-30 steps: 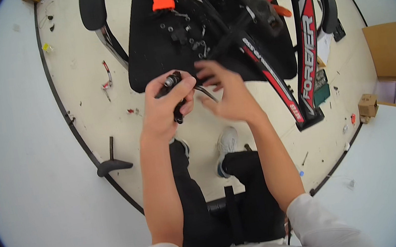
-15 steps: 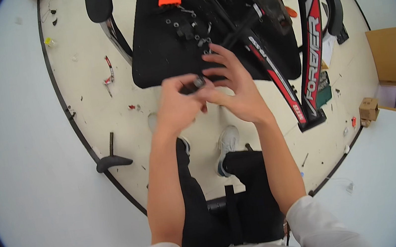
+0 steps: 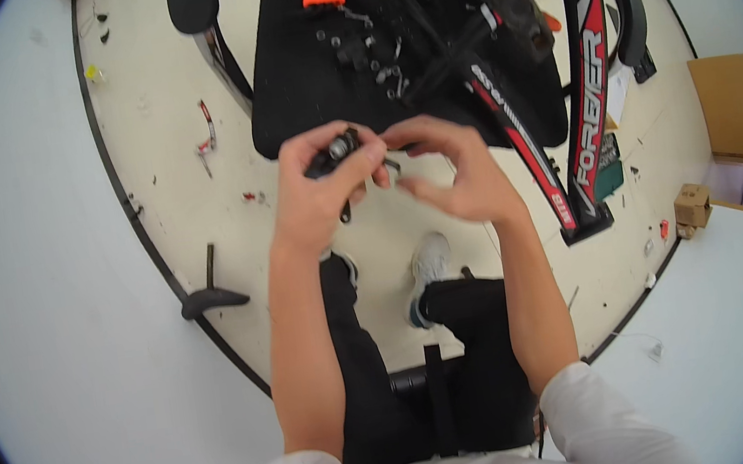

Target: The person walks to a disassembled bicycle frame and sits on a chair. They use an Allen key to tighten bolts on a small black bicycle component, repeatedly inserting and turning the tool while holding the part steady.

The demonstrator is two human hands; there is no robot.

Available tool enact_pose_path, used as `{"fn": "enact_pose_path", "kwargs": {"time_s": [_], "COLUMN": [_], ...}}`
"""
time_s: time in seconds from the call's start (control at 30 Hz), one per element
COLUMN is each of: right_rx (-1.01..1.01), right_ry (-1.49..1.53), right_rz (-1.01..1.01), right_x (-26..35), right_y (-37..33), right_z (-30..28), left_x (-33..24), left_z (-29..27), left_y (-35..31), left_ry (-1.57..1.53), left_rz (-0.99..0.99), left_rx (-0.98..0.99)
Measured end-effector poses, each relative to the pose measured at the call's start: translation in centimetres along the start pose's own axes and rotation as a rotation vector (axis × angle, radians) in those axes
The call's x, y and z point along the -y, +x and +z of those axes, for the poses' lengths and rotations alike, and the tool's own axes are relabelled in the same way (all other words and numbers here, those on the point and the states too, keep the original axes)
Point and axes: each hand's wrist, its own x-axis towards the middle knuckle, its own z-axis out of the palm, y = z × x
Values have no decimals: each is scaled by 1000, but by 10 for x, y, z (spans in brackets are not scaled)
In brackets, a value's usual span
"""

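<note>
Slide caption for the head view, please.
Left hand grips a small black part, right hand beside it, before a black chair seat bearing a black-and-red bicycle frame.

Black seat point(image 3: 303, 105): bicycle frame point(image 3: 591, 95), small parts point(image 3: 355, 53).

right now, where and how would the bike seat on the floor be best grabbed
Probably by the post, from the right: it's a slim, straight bar jutting from the broad, curved seat, and the wall stands close on the left.
</note>
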Motion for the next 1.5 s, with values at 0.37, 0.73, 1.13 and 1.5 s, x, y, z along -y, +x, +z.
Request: {"fn": "enact_pose_path", "kwargs": {"time_s": [0.37, 0.73, 1.13, 1.5], "right_rx": [-332, -318, -92, -97], "right_ry": [322, -14, 225, 51], "right_rz": [115, 96, 103, 74], "right_x": [5, -4, 7, -5], "right_y": [2, 6, 4, 0], "right_z": [1, 6, 17, 9], "left_x": [7, -1, 16, -6], "left_z": [18, -3, 6, 0], "left_y": [-2, -4, 9, -4], "left_ry": [215, -69, 220, -81], "left_rz": [-119, -77, 18, 0], "left_rx": [109, 237, -92, 140]}}
